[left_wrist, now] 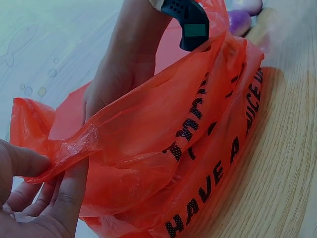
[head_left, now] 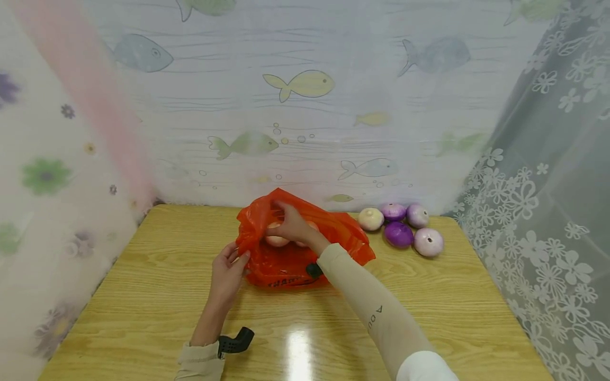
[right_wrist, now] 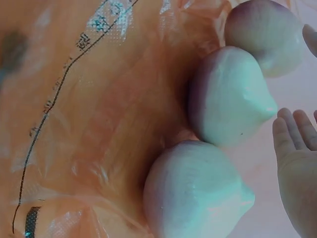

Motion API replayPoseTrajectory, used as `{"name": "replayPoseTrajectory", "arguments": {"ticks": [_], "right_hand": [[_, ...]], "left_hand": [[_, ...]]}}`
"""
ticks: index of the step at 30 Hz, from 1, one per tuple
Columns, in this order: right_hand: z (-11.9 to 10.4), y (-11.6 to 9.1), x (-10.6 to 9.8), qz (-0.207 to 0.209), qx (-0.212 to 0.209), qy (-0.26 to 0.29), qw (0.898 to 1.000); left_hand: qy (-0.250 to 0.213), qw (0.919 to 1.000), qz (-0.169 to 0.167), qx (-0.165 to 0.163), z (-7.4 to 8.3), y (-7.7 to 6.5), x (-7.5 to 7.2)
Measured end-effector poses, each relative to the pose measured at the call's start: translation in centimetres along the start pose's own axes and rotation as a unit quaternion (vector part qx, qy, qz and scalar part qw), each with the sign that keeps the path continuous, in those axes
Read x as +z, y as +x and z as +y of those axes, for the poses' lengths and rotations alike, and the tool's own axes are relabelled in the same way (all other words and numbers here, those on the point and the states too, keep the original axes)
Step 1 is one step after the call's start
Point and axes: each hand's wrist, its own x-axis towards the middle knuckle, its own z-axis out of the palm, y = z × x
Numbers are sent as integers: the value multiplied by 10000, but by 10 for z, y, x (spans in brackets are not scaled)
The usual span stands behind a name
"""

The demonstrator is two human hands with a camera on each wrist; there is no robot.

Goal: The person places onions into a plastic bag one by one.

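A red plastic bag (head_left: pixel 281 264) with black lettering lies mouth up on the table. My left hand (head_left: pixel 225 275) pinches its left rim between thumb and fingers, as the left wrist view also shows. Inside the bag's mouth is my right hand (head_left: pixel 293 225). The right wrist view shows that hand's fingers (right_wrist: pixel 285 134) straight, beside an onion (right_wrist: pixel 230 96) in the middle. Another onion (right_wrist: pixel 198 193) lies nearer and a third onion (right_wrist: pixel 265 37) farther off, all within the bag. In the head view the right hand partly covers these pale onions.
Several onions sit in a cluster right of the bag: a pale onion (head_left: pixel 370 219), a deep purple onion (head_left: pixel 398 234) and a pinkish onion (head_left: pixel 429 242) among them. The wooden table (head_left: pixel 167 296) meets a fish-patterned curtain (head_left: pixel 305 132) at the back.
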Motion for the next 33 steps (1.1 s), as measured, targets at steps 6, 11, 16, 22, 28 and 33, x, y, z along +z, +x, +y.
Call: {"name": "replayPoseTrajectory", "arguments": {"ticks": [6,11,16,22,28,33], "right_hand": [[-1,-4,-2,94,53,285,9995],[-2,-8,-5,103,-78,101,9999],[-5,-11,-11,43,-136,-78,9999],[-14,-19,-26,-402,27,-643,9971],[-30,-35,-47,-832,201,-902,9922],[-46,-54,-63,-780,86,-385,9962]], "left_hand": [[-29,10000,1,-47,1,-1,0],[-28,10000,-12,-67,2,-2,1],[-15,10000,-34,-53,3,-3,1],[37,10000,-24,-46,5,-4,1],[34,10000,-5,-21,5,-4,2],[68,10000,19,42,4,-4,2]]}}
